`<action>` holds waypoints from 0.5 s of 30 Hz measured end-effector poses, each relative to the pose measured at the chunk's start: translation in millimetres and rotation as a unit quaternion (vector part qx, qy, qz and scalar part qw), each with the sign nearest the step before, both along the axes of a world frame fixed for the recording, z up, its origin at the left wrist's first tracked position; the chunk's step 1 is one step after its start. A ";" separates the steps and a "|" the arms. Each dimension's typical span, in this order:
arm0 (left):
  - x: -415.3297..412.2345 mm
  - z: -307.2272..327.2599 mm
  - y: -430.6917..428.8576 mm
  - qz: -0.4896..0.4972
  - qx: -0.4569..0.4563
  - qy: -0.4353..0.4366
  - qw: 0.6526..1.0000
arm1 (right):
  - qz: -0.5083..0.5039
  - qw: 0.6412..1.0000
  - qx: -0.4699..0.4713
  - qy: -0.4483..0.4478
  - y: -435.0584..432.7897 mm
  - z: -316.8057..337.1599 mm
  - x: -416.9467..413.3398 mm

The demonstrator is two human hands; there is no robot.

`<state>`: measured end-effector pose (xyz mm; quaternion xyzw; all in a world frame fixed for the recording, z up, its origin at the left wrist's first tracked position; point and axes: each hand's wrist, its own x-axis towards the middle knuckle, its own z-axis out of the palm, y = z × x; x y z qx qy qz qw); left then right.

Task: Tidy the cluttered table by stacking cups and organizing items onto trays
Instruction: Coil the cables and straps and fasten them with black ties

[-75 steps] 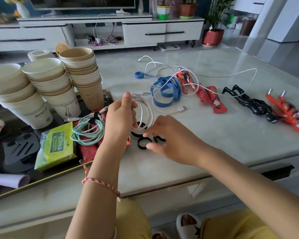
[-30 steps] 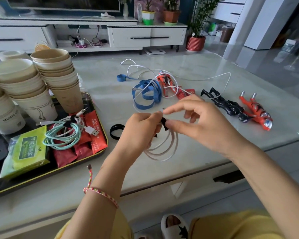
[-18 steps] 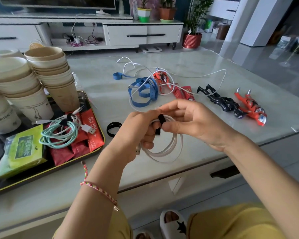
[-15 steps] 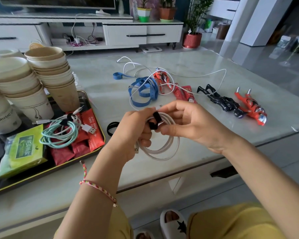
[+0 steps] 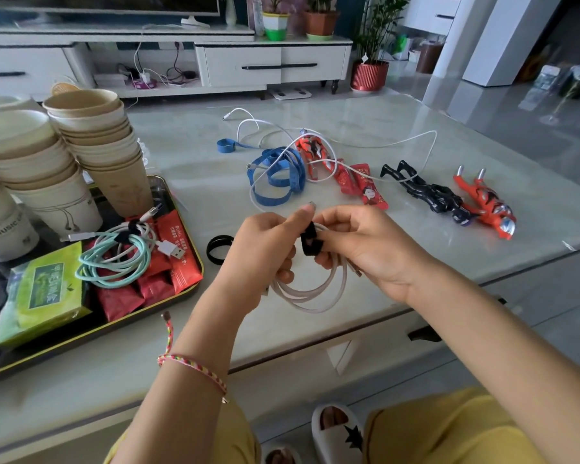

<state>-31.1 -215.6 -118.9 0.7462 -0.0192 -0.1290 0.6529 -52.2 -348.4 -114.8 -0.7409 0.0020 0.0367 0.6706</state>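
Closest in, both hands are up over the near edge of the worktop (image 5: 195,145). The left hand (image 5: 258,256) has its fingers curled round a white cable (image 5: 312,298) that is wound into a loop. The loop hangs down under the hands, just above the worktop. The right hand (image 5: 372,252) pinches a black strap (image 5: 310,241) that goes round the top of the loop, between the two hands.

Just left of the hands, a black ring (image 5: 217,248) lies flat on the worktop. Beside it is a tray (image 5: 114,324). On it are a green packet (image 5: 44,293), red packets (image 5: 181,262) and a teal cable (image 5: 114,266) tied in a loop. Tall stacks of paper cups (image 5: 98,135) stand at its far end.

Farther out lie a blue band (image 5: 278,177) and a long loose cable (image 5: 382,145), tangled together. To the right of them lie a black toy figure (image 5: 429,192) and a red toy figure (image 5: 486,202), side by side.
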 end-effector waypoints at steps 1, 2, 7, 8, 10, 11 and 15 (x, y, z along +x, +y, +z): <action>0.1 0.6 1.0 -0.009 -0.013 0.007 1.000 | 0.000 1.000 0.009 0.009 0.0 0.5 0.7; 0.3 0.9 2.0 -0.016 -0.028 0.016 0.999 | 0.002 1.000 0.021 0.020 0.0 0.9 1.4; 3.0 -1.9 3.5 -0.021 -0.008 0.008 1.000 | 0.006 0.998 0.029 0.058 -1.2 3.7 4.1; 3.3 -3.6 3.4 -0.011 0.009 -0.005 1.000 | 0.004 0.999 0.008 0.053 -0.9 2.8 4.0; 5.1 -5.0 3.7 0.016 0.030 -0.022 0.999 | 0.000 0.999 -0.037 0.019 -1.5 2.0 4.6; 6.0 -5.4 4.7 0.034 0.030 -0.022 0.999 | 0.006 0.998 -0.066 -0.006 -1.6 1.9 3.9; 7.7 -6.0 6.5 0.063 0.022 -0.010 0.998 | 0.076 0.955 -0.254 -0.131 -4.1 2.2 -4.0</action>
